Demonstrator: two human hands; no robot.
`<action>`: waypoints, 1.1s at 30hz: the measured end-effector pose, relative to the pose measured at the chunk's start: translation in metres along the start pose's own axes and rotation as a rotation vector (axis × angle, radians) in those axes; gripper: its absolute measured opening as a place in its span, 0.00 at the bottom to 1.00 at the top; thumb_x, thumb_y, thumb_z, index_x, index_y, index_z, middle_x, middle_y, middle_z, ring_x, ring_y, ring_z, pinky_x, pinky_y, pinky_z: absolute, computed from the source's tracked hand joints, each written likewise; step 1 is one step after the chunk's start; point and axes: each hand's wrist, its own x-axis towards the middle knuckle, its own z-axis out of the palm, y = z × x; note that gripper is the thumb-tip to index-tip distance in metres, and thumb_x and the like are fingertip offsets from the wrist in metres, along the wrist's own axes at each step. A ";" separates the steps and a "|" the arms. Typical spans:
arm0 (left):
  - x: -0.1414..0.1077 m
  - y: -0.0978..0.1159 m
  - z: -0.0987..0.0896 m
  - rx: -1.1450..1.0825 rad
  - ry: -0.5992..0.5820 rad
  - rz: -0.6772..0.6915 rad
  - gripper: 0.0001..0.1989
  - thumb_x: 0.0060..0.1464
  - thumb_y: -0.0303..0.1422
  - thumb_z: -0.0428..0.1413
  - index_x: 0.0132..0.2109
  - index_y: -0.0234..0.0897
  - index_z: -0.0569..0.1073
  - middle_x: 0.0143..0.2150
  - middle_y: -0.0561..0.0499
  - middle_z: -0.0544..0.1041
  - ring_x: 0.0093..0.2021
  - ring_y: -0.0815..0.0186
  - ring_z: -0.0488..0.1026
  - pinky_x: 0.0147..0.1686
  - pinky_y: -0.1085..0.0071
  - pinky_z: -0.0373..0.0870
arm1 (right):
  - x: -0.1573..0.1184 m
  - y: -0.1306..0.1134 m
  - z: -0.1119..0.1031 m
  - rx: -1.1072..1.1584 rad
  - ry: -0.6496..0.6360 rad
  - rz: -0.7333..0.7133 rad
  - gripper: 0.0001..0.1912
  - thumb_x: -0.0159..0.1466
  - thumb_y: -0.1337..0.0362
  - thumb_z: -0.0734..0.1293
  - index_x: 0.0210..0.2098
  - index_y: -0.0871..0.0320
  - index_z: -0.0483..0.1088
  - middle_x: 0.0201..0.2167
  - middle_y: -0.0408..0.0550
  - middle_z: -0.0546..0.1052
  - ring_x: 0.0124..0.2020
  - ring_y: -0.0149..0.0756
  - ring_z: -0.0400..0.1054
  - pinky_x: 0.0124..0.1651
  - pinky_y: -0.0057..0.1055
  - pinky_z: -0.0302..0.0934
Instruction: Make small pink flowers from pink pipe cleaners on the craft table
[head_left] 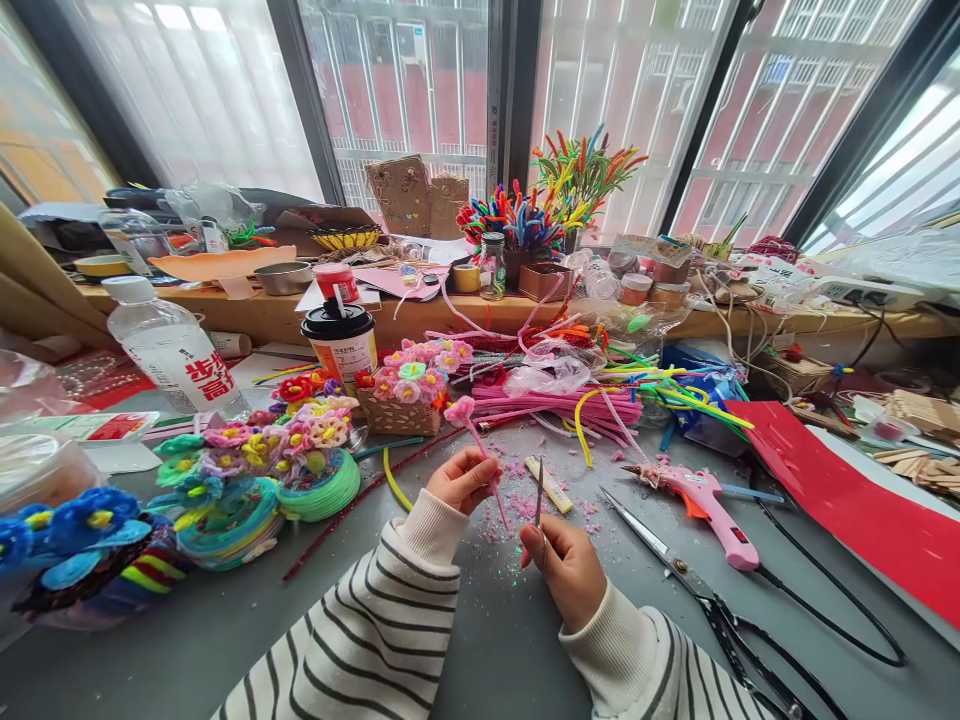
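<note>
Pinched between the fingers of my left hand [466, 480] is a pink pipe-cleaner stem [476, 435] with a small fuzzy pink head at its upper end; its lower end slants down past the fingers. My right hand [564, 565] is closed on small scissors [539, 492], whose narrow tip points up. The two hands are apart, and the scissors do not touch the stem. Pink fluff clippings [517, 490] are scattered on the grey table [487, 640] around both hands. Just beyond the scissors lies a short cream-coloured stick [549, 485].
Large scissors [679, 565] and a pink glue gun [705, 500] with its cable lie at right, beside red sheets [847, 510]. Pipe-cleaner flowers [315, 430], a lidded cup [341, 345] and a bottle [169, 345] stand at left. Pink pipe cleaners [555, 405] are piled behind.
</note>
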 end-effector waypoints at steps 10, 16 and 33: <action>0.002 -0.004 -0.003 0.101 -0.026 -0.026 0.14 0.26 0.32 0.61 0.18 0.32 0.63 0.13 0.56 0.70 0.13 0.79 0.63 0.14 0.84 0.59 | 0.000 -0.001 0.002 0.038 0.021 0.114 0.15 0.48 0.54 0.62 0.19 0.61 0.66 0.11 0.37 0.55 0.15 0.25 0.47 0.17 0.24 0.43; -0.001 -0.005 0.003 0.189 -0.043 -0.045 0.14 0.26 0.31 0.61 0.18 0.32 0.62 0.13 0.56 0.69 0.14 0.77 0.65 0.16 0.83 0.60 | 0.002 -0.001 0.003 0.188 -0.097 0.133 0.15 0.47 0.55 0.63 0.22 0.62 0.68 0.11 0.37 0.55 0.16 0.25 0.47 0.18 0.24 0.43; -0.002 0.002 0.001 0.067 -0.035 -0.026 0.12 0.28 0.32 0.61 0.20 0.32 0.65 0.15 0.56 0.70 0.16 0.78 0.65 0.18 0.83 0.61 | -0.002 -0.008 0.002 0.150 -0.145 0.071 0.26 0.51 0.45 0.54 0.19 0.63 0.68 0.10 0.37 0.52 0.13 0.23 0.45 0.15 0.23 0.40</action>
